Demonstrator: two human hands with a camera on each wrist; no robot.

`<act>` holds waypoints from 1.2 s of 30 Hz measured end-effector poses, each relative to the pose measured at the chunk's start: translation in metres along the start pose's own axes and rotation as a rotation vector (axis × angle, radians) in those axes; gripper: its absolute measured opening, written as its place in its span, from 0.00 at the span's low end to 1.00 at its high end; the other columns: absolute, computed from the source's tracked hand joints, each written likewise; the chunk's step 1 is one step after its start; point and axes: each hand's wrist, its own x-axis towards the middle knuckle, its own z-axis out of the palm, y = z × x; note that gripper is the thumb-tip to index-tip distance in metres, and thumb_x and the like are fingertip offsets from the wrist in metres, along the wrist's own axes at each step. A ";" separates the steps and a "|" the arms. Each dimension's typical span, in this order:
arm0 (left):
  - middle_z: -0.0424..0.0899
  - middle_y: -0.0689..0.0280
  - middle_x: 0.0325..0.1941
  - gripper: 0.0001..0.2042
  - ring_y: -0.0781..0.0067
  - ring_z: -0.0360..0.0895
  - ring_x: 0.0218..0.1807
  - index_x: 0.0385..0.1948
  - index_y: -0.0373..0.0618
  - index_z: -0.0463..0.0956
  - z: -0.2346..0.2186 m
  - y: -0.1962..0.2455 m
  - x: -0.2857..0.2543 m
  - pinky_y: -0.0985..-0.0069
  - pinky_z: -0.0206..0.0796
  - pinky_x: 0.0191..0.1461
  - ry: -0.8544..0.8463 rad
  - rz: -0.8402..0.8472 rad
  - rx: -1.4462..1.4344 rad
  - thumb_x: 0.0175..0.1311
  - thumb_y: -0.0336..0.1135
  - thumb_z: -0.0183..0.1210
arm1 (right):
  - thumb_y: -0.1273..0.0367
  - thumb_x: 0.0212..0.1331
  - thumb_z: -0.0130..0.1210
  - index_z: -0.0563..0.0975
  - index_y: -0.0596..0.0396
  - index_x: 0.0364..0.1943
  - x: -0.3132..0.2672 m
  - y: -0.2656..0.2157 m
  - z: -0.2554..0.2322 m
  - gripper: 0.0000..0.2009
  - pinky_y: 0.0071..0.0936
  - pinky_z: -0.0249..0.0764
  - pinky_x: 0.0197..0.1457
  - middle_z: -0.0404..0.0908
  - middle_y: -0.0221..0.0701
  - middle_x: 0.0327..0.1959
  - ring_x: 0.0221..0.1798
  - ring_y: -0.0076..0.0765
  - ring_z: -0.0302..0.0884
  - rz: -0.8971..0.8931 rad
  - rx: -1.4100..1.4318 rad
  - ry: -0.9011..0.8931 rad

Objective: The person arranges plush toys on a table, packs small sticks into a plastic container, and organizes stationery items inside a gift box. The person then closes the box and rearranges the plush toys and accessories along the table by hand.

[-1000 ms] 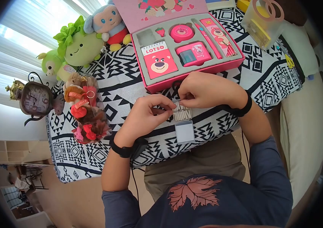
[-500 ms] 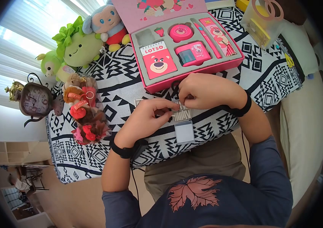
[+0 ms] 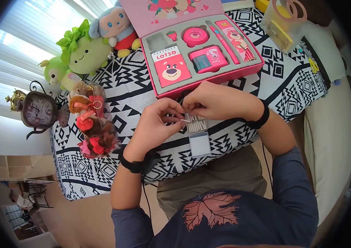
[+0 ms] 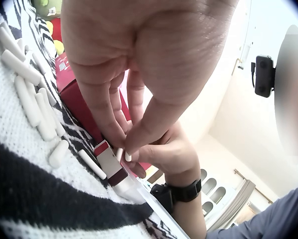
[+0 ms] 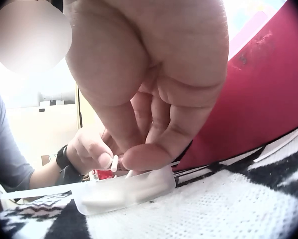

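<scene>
A small clear box (image 3: 197,125) full of short white sticks lies with its lid (image 3: 200,145) folded toward the person. Thumb and fingertips of the left hand (image 3: 157,124) pinch one white stick (image 4: 128,156) at the box's left side; it shows too in the right wrist view (image 5: 115,164). The right hand (image 3: 218,102) is over the far edge of the box, thumb and index finger pinched together on a white stick (image 5: 129,174), partly hidden. Several loose white sticks (image 4: 26,102) lie on the cloth, seen in the left wrist view.
Beyond the hands is an open pink box (image 3: 159,89) with a notepad (image 3: 171,68) and other stationery. Left are a bag of plush keychains (image 3: 95,124), a clock (image 3: 39,108) and plush toys (image 3: 88,56). A translucent bag (image 3: 280,31) stands far right, near yellow scissors (image 3: 314,65).
Both hands have shifted slightly left and away from the person. The left fingertips have closed together, with a white stick now between them. The box and its lid lie almost where they were.
</scene>
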 end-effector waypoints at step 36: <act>0.82 0.72 0.36 0.20 0.81 0.69 0.34 0.47 0.43 0.86 0.005 0.005 -0.001 0.79 0.67 0.39 0.002 0.043 0.459 0.53 0.36 0.80 | 0.69 0.49 0.68 0.87 0.59 0.30 -0.008 -0.004 -0.009 0.07 0.38 0.81 0.41 0.86 0.38 0.27 0.33 0.45 0.87 0.111 -0.296 -0.039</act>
